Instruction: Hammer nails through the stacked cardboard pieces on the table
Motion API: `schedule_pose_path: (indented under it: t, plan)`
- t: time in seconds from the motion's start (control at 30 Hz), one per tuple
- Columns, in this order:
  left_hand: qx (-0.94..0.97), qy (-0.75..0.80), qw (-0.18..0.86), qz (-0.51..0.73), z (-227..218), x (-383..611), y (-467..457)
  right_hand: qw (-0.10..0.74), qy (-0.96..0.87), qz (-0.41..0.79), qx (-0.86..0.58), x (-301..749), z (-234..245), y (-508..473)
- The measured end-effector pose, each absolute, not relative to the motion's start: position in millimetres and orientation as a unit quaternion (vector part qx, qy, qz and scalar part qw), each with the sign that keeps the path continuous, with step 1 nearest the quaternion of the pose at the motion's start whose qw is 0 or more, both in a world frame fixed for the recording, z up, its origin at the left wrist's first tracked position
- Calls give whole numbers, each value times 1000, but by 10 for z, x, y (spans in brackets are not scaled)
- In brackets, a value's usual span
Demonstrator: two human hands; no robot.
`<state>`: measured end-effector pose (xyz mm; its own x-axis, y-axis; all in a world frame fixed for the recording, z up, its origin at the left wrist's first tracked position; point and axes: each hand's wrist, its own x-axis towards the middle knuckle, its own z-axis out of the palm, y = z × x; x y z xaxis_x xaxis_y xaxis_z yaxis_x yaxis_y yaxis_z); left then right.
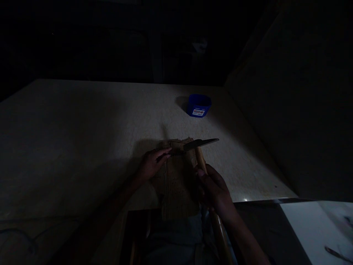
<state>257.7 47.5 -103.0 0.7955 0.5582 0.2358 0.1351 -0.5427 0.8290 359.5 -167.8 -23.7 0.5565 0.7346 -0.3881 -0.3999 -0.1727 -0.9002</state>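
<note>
My right hand [217, 187] is wrapped round the wooden handle of a hammer [200, 159]. The hammer's dark metal head, with a long tapered end pointing right, hangs over a worn piece of cardboard [178, 195]. That brown cardboard lies across the table's front edge and overhangs it. On its left side, my left hand [151, 163] pinches a thin dark strip [174, 152] between thumb and fingers. The strip runs rightward towards the hammer head; whether they touch I cannot tell. Dim light hides what kind of thing the strip is.
A blue plastic tub [199, 106] with a white label stands on the pale table [96, 121] towards the back. A dark wall or panel [289, 103] rises along the right side. My legs [173, 239] are below the front edge. A cable [19, 232] shows at lower left.
</note>
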Motion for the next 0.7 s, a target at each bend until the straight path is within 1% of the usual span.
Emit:
schedule_pose_path:
  t: [0.13, 0.3, 0.4, 0.53, 0.6, 0.7]
  plan:
    - [827, 229, 451, 247, -1082, 2565, 456, 585, -211, 449, -642, 3622, -70, -1612]
    - [818, 262, 454, 237, -1159, 2532, 451, 526, -334, 402, -671, 3648, 120, -1502]
    - [818, 280, 449, 227, -1197, 2534, 449, 476, -384, 378, -695, 3647, 99, -1435]
    - [811, 288, 462, 216, -1191, 2558, 440, 397, -398, 403, -722, 3623, -10, -1384]
    - [806, 285, 474, 210, -1171, 2569, 438, 396, -395, 411, -720, 3606, -38, -1388]
    - [798, 274, 491, 216, -1145, 2584, 438, 441, -384, 398, -707, 3597, -50, -1410]
